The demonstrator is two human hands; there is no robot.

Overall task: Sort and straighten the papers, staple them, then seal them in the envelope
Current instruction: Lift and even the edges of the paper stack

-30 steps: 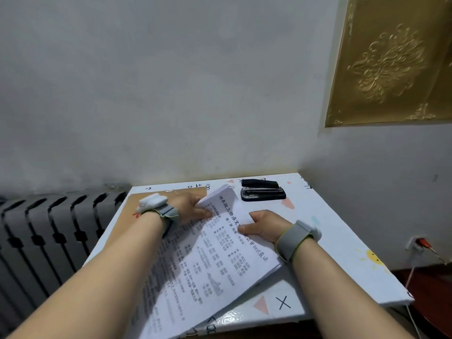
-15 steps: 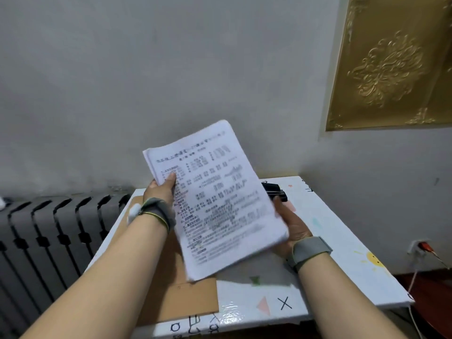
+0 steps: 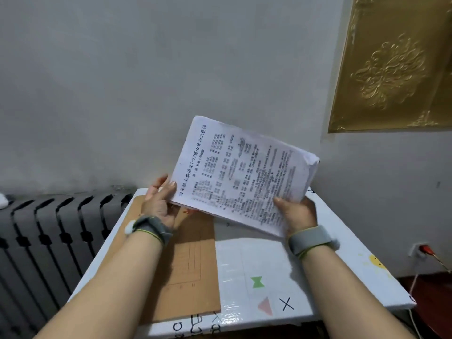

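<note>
A person lifts a thick stack of papers [image 3: 241, 178] off the desk [image 3: 274, 272] and holds it in mid-air at the centre of the frame, in front of the grey wall. A second earlier the sheets lay flat on the desk under both palms; half a second ago they were raised upright; now the stack has been turned so its printed title runs up the left edge, with the far right corner curling.

The left hand [image 3: 159, 203] pinches the stack's lower left edge, its grip closed on the papers. The right hand [image 3: 297, 210] cups the lower right corner, thumb on the printed face, also clasping the papers.

The lift has uncovered the brown envelope [image 3: 186, 255], which lies flat on the left half of the desk, below the left wrist and apart from the stack. The stapler seen earlier at the desk's far edge is now hidden behind the papers.

Judging by the turn of the stack, the person appears to be squaring the sheets, probably about to tap an edge on the desk. Stapling and sealing are not yet done. Some sheet edges on the right side look uneven.
</note>
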